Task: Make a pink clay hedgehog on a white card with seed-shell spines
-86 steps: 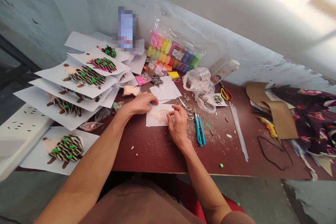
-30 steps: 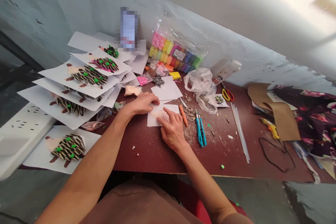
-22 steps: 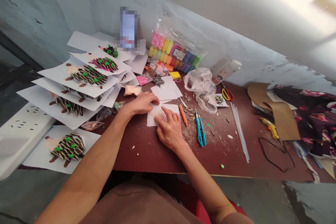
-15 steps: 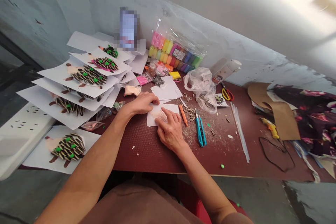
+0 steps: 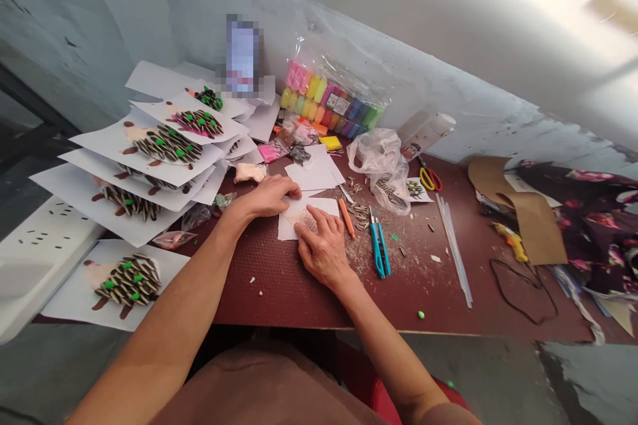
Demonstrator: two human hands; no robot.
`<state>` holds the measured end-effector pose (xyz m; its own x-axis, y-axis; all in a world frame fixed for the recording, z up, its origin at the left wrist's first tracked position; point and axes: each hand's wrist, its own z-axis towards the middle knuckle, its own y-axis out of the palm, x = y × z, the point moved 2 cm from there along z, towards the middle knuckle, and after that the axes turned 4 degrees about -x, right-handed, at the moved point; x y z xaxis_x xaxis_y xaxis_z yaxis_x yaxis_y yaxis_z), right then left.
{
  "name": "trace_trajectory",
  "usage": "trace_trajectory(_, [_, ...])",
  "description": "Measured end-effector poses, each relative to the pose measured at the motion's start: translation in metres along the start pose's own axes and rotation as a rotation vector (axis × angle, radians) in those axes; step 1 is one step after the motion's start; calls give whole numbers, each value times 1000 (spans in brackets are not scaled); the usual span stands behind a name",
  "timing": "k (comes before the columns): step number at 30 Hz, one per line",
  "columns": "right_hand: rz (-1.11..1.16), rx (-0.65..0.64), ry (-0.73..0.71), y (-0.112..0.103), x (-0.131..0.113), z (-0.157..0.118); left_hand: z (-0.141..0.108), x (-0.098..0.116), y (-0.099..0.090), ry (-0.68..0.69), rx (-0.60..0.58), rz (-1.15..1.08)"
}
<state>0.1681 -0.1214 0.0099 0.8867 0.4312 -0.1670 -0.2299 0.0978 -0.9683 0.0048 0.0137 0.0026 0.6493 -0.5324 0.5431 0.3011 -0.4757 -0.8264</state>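
My left hand [image 5: 269,196] lies flat at the top left edge of a small white paper sheet [image 5: 294,227], pressing on it and holding nothing else. My right hand [image 5: 323,254] rests on the same sheet with its fingers spread, covering most of a faint pencil-and-orange hedgehog drawing. Just right of the sheet lies an orange craft knife or marker [image 5: 347,218]; the picture does not settle which. Blue-handled thread snips [image 5: 379,250] lie further right, out of reach of my fingertips.
Left of my hands, several white sheets carry hedgehogs made of striped sunflower seed shells [image 5: 167,145] with green clay dots. Loose seed shells [image 5: 357,216], a clear plastic bag [image 5: 383,169], a bag of coloured clay [image 5: 326,98] and glue sticks [image 5: 452,246] stand about the red-brown board [image 5: 279,292].
My right hand has come down from a pinched pose above the sheet to lie flat on it. The orange tool now lies right of the sheet. My left hand stays in place.
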Motion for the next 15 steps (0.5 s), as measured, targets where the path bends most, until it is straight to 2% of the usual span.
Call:
trace_trajectory(6, [13, 77, -10, -1, 0, -2, 0, 2, -1, -14, -14, 1])
trace_trajectory(15, [-33, 18, -13, 6, 1, -1, 0, 0, 0, -2, 5, 6])
